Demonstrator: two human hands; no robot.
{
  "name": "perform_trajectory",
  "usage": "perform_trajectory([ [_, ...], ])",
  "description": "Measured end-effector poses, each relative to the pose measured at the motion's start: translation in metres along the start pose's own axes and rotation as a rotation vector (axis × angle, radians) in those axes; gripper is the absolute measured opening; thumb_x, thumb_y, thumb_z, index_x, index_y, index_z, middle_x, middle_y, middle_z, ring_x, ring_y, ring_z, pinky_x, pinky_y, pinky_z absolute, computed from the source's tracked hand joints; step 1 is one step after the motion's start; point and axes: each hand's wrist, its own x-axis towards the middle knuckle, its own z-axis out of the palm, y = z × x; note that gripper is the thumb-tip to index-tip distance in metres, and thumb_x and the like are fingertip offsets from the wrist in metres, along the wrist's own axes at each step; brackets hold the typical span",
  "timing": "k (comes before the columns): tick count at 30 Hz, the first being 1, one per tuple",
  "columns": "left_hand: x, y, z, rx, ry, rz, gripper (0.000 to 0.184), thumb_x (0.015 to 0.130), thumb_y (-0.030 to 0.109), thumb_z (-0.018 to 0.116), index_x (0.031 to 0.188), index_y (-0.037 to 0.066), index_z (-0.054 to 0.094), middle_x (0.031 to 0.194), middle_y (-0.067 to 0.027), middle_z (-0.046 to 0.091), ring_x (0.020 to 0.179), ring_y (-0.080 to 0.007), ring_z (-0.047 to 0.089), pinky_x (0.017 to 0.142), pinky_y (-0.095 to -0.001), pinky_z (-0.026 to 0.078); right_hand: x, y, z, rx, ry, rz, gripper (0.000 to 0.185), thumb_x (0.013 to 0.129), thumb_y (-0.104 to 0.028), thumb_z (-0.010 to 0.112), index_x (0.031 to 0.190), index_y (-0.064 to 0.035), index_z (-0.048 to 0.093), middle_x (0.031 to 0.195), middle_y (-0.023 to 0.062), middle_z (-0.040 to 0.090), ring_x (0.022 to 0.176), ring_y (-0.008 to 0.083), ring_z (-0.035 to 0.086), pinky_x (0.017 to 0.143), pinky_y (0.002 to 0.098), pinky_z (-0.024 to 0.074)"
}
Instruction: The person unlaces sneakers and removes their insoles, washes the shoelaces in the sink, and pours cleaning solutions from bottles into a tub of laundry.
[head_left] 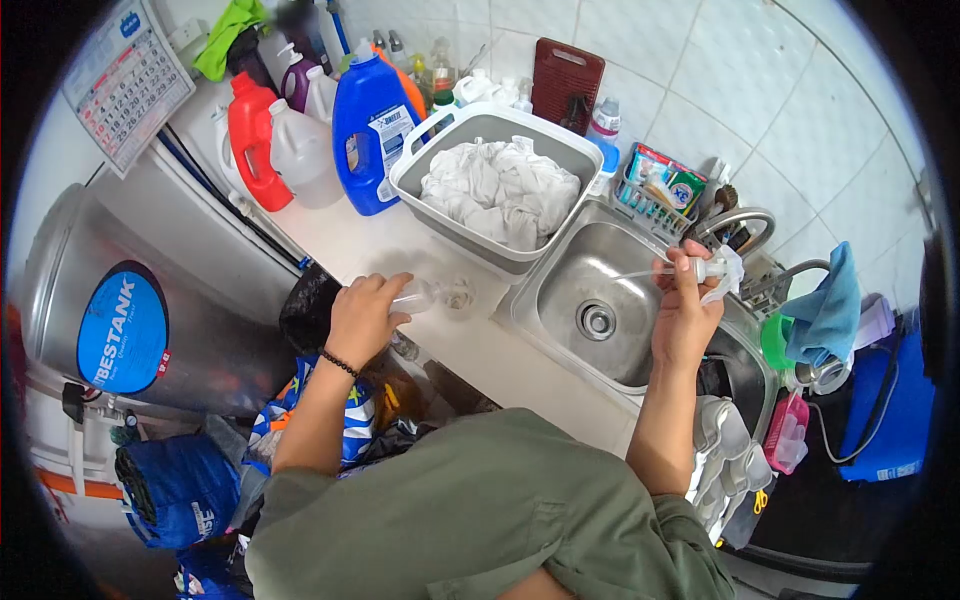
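My left hand (368, 308) is closed around a small clear bottle (416, 296) over the counter, its mouth uncapped as far as I can see. Over the right edge of the sink (560, 265), my right hand (688, 305) grips a white spray nozzle (722, 270) between thumb and fingers. The nozzle's thin dip tube points left above the basin. Behind both hands, a grey and white tub (480, 252) holds bunched white cloth (500, 185).
Large bottles, one blue (368, 125) and one red (255, 140), stand at the back left. A faucet (745, 215) and a sponge basket (655, 190) border the sink. A steel tank (180, 290) fills the left side. A blue cloth (828, 310) hangs at right.
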Motion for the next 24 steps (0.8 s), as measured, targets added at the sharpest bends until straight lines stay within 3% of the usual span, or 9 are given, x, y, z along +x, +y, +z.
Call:
perform_trajectory([
  [9, 0.024, 0.01, -0.003, 0.243, 0.09, 0.144, 0.055, 0.069, 0.014, 0.08, 0.122, 0.024, 0.069, 0.094, -0.0024, 0.063, 0.093, -0.0228, 0.059, 0.079, -0.0388, 0.044, -0.009, -0.001, -0.008, -0.017, 0.019, 0.015, 0.032, 0.092, -0.013, 0.073, 0.12, -0.0031, 0.06, 0.102, 0.0099, 0.067, 0.084, 0.0204, 0.067, 0.075, 0.0309, 0.0525],
  [12, 0.034, 0.01, -0.003, 0.331, 0.195, 0.262, 0.037, 0.081, 0.015, 0.064, 0.115, 0.025, 0.071, 0.086, -0.0002, 0.057, 0.089, -0.0195, 0.055, 0.075, -0.0358, 0.04, -0.01, 0.002, -0.01, -0.018, 0.006, 0.017, 0.032, 0.093, -0.014, 0.072, 0.12, -0.003, 0.06, 0.102, 0.01, 0.067, 0.084, 0.0202, 0.067, 0.076, 0.0309, 0.0523],
  [15, 0.042, 0.016, -0.006, 0.4, 0.214, 0.306, 0.032, 0.084, 0.015, 0.058, 0.112, 0.024, 0.072, 0.085, 0.0002, 0.056, 0.089, -0.0193, 0.054, 0.075, -0.0356, 0.039, -0.011, 0.003, -0.012, -0.039, 0.005, 0.036, 0.031, 0.093, -0.014, 0.072, 0.12, -0.003, 0.06, 0.102, 0.0102, 0.067, 0.084, 0.0201, 0.067, 0.076, 0.031, 0.052],
  [24, 0.058, 0.031, -0.01, 0.471, 0.112, 0.527, 0.031, 0.084, 0.017, 0.059, 0.111, 0.023, 0.07, 0.093, -0.0006, 0.057, 0.093, -0.0204, 0.054, 0.079, -0.0368, 0.043, -0.014, 0.011, -0.006, -0.077, -0.036, 0.074, 0.031, 0.094, -0.015, 0.071, 0.119, -0.0027, 0.06, 0.1, 0.0103, 0.069, 0.084, 0.0197, 0.069, 0.075, 0.0309, 0.0519],
])
